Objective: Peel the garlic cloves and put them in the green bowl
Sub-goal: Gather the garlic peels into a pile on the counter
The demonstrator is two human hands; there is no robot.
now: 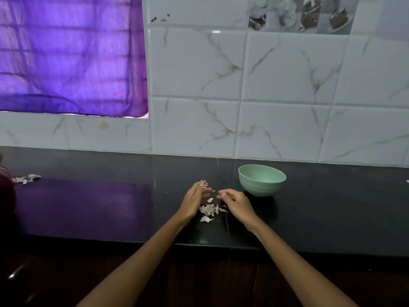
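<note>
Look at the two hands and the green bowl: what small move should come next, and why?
Probably the right hand should reach right to the bowl and drop in whatever its curled fingers pinch, if that is a peeled clove; blur hides it. Skins already lie between the hands, the left hand seems to hold only a scrap, and the bowl stands just beside the right hand.

No writing, label, brand, number or sign can be read anywhere in the head view. The only printed thing is the strip of picture tiles (298, 14) at about one o'clock on the wall, and it carries blurred images of food, with no lettering that can be made out.
</note>
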